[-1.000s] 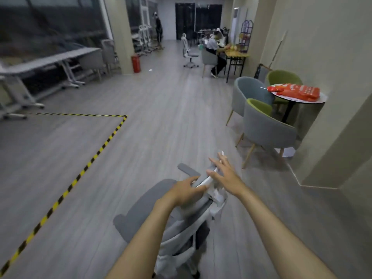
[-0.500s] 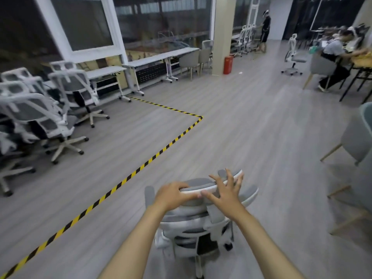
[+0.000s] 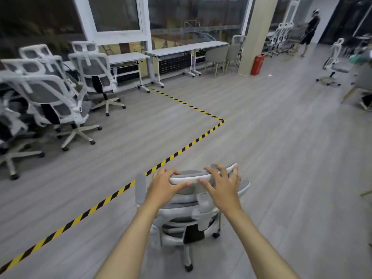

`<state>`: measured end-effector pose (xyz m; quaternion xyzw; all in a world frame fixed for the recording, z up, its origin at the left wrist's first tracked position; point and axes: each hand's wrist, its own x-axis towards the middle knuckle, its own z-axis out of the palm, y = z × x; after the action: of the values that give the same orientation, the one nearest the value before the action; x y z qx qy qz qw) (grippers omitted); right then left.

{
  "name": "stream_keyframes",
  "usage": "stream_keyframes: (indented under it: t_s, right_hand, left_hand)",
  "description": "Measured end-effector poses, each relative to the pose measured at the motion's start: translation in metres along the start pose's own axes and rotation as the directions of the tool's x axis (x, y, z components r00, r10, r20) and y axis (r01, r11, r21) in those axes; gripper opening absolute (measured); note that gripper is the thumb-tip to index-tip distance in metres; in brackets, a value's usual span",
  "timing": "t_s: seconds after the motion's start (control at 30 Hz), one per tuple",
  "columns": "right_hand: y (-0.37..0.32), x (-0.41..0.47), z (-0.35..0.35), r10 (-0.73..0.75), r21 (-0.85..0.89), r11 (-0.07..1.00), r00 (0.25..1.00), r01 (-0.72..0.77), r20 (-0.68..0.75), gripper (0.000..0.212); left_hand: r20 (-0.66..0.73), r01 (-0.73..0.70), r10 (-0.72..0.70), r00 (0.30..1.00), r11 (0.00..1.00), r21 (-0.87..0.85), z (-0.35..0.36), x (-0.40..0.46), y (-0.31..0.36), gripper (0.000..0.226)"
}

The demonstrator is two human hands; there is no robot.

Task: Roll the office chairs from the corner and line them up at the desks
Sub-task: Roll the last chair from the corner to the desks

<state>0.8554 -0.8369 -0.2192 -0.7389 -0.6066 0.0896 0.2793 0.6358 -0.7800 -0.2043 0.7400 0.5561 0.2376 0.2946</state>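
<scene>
A white and grey office chair stands right in front of me on the wood floor, its back towards me. My left hand grips the left part of its headrest, thumb under the rim. My right hand holds the right part, fingers spread over the top. Several more white mesh office chairs are bunched at the left. Two white desks stand along the window wall beyond them.
Yellow and black floor tape runs diagonally past the chair and turns towards the desks. A pillar with a red fire extinguisher stands at the back. A lone office chair and a standing person are far right.
The view has swung left, from the armchairs and round table to the chair cluster and desks. The chair has turned with me, and both hands have stayed on its headrest.
</scene>
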Motion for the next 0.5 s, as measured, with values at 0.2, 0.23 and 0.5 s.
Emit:
stream_keyframes:
  t_s: [0.2, 0.23, 0.5]
  right_hand:
    - [-0.052, 0.122, 0.044, -0.074, -0.027, 0.997, 0.997, 0.075, 0.030, 0.059]
    - [-0.061, 0.141, 0.056, -0.090, -0.020, 0.996, 0.996, 0.091, 0.028, 0.060]
    - [-0.134, 0.300, 0.166, -0.215, 0.071, 0.973, 0.973, 0.221, -0.079, 0.059]
  left_hand:
    - [0.014, 0.073, -0.072, 0.997, 0.996, -0.046, -0.057, 0.107, -0.058, 0.056]
    - [0.025, 0.098, -0.097, 0.995, 0.994, -0.050, -0.067, 0.124, -0.067, 0.056]
    - [-0.060, 0.239, -0.246, 0.967, 0.966, -0.101, -0.134, 0.271, -0.150, 0.070]
